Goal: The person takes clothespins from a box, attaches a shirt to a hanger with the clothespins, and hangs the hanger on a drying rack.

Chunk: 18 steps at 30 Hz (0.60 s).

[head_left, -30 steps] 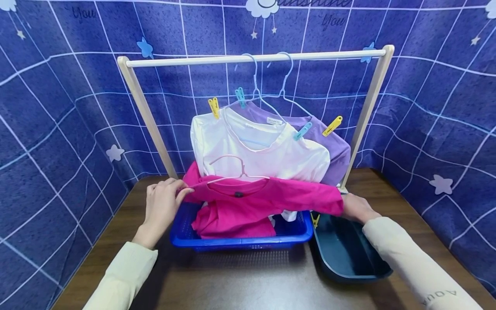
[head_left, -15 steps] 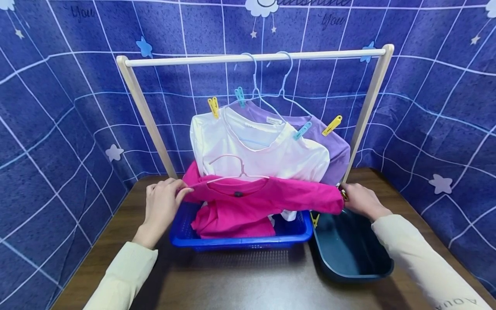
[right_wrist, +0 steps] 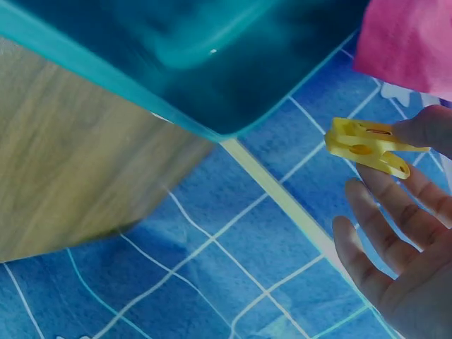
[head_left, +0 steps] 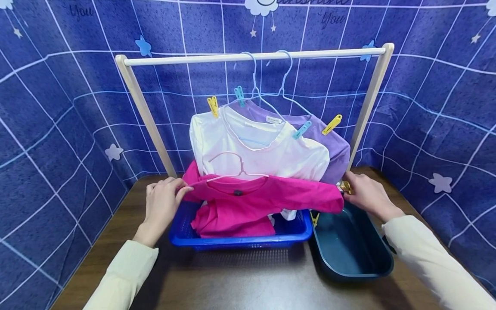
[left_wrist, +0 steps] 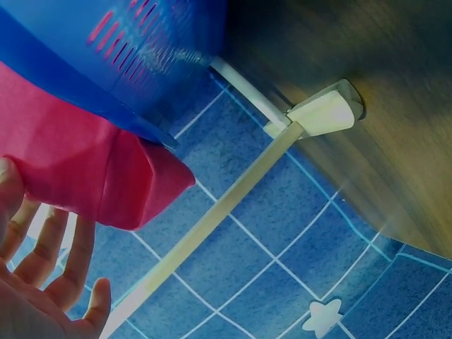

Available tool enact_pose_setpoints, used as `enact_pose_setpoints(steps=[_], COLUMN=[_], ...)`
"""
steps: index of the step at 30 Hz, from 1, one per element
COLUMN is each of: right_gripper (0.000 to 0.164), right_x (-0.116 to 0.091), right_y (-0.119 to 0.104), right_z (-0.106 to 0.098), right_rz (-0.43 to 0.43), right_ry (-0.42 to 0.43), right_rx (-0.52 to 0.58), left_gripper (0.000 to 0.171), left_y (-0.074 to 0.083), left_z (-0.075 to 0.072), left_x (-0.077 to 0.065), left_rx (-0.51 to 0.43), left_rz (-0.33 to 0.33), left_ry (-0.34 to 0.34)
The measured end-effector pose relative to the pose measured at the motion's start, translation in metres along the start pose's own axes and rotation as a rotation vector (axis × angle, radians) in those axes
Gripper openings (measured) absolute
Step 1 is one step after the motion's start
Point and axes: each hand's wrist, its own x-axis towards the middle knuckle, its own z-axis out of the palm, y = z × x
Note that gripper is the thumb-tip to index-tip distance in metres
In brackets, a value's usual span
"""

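Observation:
A pink long-sleeved shirt (head_left: pixel 236 211) with a pale pink hanger (head_left: pixel 242 167) in its neckline lies partly over the blue basket (head_left: pixel 240 242). My left hand (head_left: pixel 160 206) pinches this shirt near its left shoulder between thumb and fingers. Just beyond the end of the other sleeve is my right hand (head_left: pixel 368 193). It holds a yellow clothespin (right_wrist: pixel 364 147) between thumb and forefinger, with the other fingers loosely spread in the right wrist view. The clothespin is apart from the sleeve there. Part of the pink shirt is bunched down inside the basket.
Behind the basket, a white shirt (head_left: pixel 217 137) and a purple shirt (head_left: pixel 337 150) hang by blue hangers from a rack bar (head_left: pixel 162 60), with yellow and blue clothespins on their shoulders. A dark green bin (head_left: pixel 350 275) stands right of the basket. Another yellow clothespin (head_left: pixel 315 218) is at its rim.
My right hand has drawn slightly right, away from the sleeve end, and the yellow clothespin in it has come into sight. The left hand and pink shirt have barely moved.

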Motion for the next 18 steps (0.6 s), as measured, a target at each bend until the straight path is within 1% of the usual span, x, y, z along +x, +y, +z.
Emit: enact_pose_setpoints(steps=[6,12,18], right_gripper=[0.031,0.024,0.021], right_x=[-0.006,-0.011,-0.015], right_y=[-0.003,-0.007,-0.013], right_z=[-0.012,-0.023,-0.030], right_rz=[-0.001,-0.010,-0.052], right_ry=[0.069,0.141,0.219], right_rx=[-0.006,-0.010,-0.013], left_gripper=[0.020,0.021,0.021], left_y=[-0.001,0.000,0.000], left_z=[0.001,0.001,0.000], left_x=[0.000,0.001,0.002], left_rx=[0.000,0.005,0.009], left_rz=[-0.004,-0.005,-0.013], left_ry=[-0.003,-0.002,-0.009])
